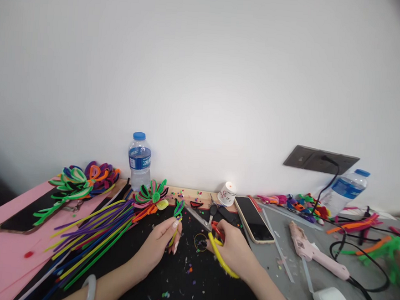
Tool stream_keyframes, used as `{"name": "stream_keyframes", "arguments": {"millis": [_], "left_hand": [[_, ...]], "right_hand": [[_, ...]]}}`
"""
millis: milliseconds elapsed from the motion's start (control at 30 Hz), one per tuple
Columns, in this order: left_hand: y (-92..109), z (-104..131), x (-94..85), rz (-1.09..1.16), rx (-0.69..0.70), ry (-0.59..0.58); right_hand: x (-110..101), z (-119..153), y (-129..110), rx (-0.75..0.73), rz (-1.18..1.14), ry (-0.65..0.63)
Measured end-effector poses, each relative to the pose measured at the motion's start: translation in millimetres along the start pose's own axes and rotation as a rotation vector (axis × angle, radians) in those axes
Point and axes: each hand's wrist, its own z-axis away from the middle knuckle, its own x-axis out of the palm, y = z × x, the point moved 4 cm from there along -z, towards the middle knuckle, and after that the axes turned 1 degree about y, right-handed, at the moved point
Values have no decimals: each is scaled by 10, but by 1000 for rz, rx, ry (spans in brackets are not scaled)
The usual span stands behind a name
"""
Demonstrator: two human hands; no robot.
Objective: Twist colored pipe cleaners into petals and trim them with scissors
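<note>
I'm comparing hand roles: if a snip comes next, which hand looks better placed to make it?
The right hand, I'd judge: it holds the scissors by the handles, blades pointing toward the looped piece. The left hand is occupied pinching that piece.

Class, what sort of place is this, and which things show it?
Probably a craft workspace, perhaps a workshop or home table: there are bundled pipe cleaners, a pink glue gun, and scissors in the person's right hand.
</note>
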Motion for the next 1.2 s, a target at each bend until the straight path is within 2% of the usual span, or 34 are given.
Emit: {"name": "stream_keyframes", "arguments": {"millis": [200,400,567,900,1200], "left_hand": [[38,9,-2,88,8,13],[15,5,-4,59,24,14],[-38,-7,15,20,45,-36],[-43,-7,15,6,47,-41],[-42,15,41,222,-62,-108]], "right_hand": [[39,82,-105,-43,-32,-74],[38,96,-182,-80,21,-116],[32,91,-200,-83,35,-123],[71,104,-150,-92,39,-108],[110,84,-130,-110,-95,-139]]}}
